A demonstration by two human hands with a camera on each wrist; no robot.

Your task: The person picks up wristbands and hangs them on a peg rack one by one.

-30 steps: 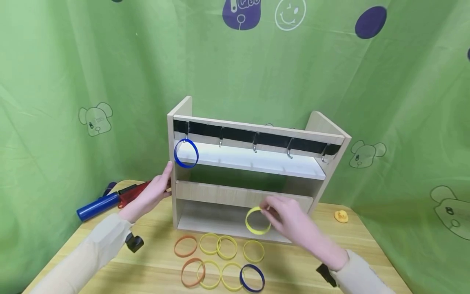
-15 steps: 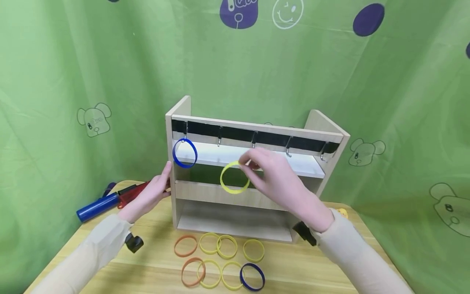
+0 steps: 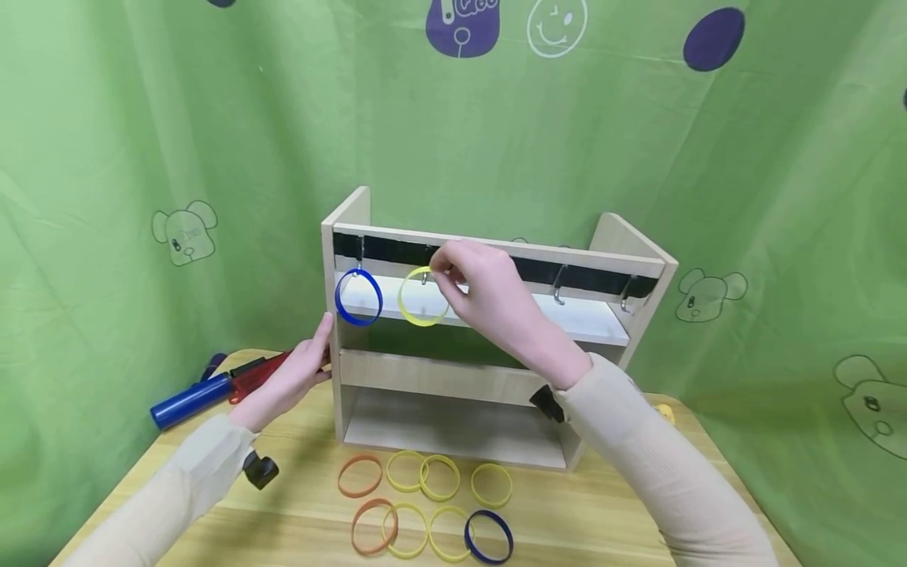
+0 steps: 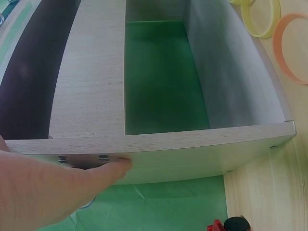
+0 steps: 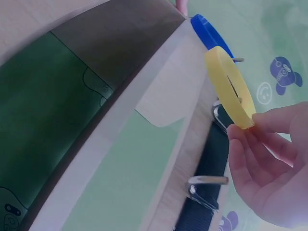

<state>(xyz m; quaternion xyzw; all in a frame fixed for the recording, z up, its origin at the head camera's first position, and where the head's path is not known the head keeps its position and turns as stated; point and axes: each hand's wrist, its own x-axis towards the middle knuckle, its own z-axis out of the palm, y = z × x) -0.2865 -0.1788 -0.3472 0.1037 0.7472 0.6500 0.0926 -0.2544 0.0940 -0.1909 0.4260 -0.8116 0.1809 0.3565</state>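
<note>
My right hand (image 3: 489, 287) pinches a yellow wristband (image 5: 223, 91) between thumb and fingertips. It holds the band upright at the second hook (image 3: 425, 278) from the left on a small wooden shelf (image 3: 453, 376). In the right wrist view a metal tip shows within the band's opening. A blue wristband (image 3: 360, 322) hangs from the leftmost hook, just left of the yellow one. My left hand (image 3: 292, 378) rests against the shelf's left side panel (image 4: 183, 151), its thumb (image 4: 113, 168) extended along the outer face.
Several yellow wristbands (image 3: 492, 465), two orange wristbands (image 3: 360, 494) and a dark blue wristband (image 3: 489, 559) lie on the table before the shelf. A blue-and-red toy (image 3: 191, 405) lies left, a yellow duck (image 3: 664, 411) right. Further hooks (image 3: 559, 296) line the black strip.
My right hand has raised the yellow wristband from the lower shelf's height and carried it up and left to the second hook. The left hand stays against the side panel.
</note>
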